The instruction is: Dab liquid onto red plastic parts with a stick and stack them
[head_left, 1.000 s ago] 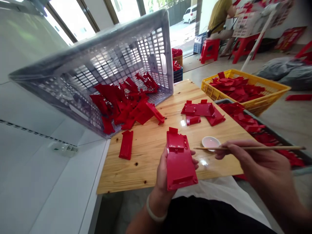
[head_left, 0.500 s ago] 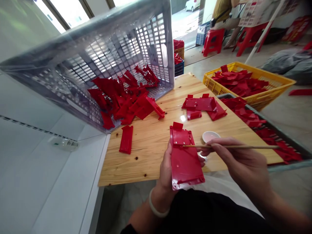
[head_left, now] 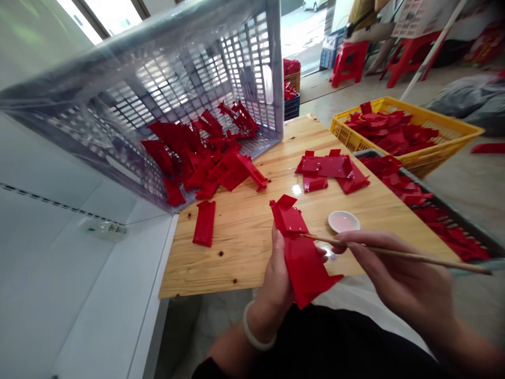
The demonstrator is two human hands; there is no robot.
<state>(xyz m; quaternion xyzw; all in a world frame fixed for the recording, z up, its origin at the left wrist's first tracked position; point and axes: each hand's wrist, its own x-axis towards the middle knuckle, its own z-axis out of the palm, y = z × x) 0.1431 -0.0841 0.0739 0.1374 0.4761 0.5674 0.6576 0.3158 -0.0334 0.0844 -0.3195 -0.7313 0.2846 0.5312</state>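
Observation:
A red plastic panel (head_left: 305, 260) with a raised flap at its far end is gripped in my left hand (head_left: 278, 268), tilted above the table's near edge. My right hand (head_left: 402, 279) pinches a thin wooden stick (head_left: 394, 252), perhaps a fine brush; its tip meets or nearly meets the panel near two small pale spots. Just beyond my right fingers, a small white dish (head_left: 344, 221) holds a pale pinkish liquid. Several similar red panels (head_left: 325, 166) lie stacked on the table past the dish. Another red panel (head_left: 204, 223) lies alone to the left.
A grey plastic-lined crate (head_left: 276, 79) lies on its side, red parts (head_left: 213, 158) spilling onto the wooden table (head_left: 244, 226). To the right are a yellow basket (head_left: 453, 126) and a dark crate (head_left: 469, 221) of red parts. A person (head_left: 365, 21) sits on a red stool (head_left: 349, 60) behind.
My left hand has turned the panel, so its face slants differently. The stick's back end has swung down toward me, and my right hand has moved slightly lower, showing more of the dish.

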